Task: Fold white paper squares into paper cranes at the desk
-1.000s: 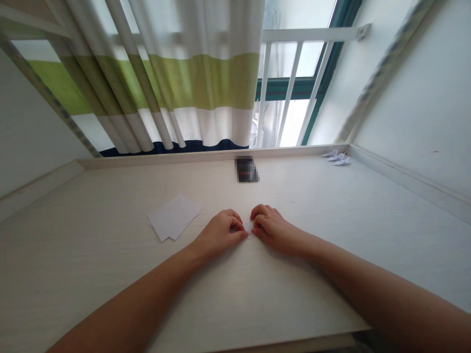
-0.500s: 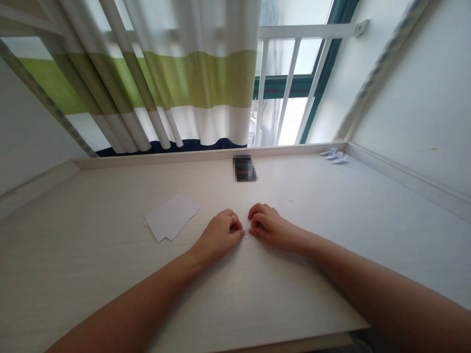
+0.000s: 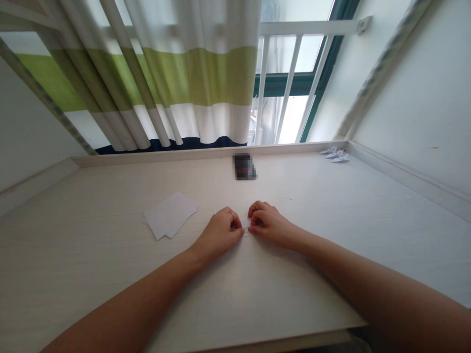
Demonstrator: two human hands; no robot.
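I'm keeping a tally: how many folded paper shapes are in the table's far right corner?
3 that I can make out: a back-left shape, a middle shape and a front-right shape. They sit close together, so another may be hidden.

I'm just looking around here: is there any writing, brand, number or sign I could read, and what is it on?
None that can be read.
Dark object at the back of the table: blurred into blocks, so any label is unreadable.
Stacked paper sheets: no writing shows.
Small piece of paper between the hands: too small and covered to tell.
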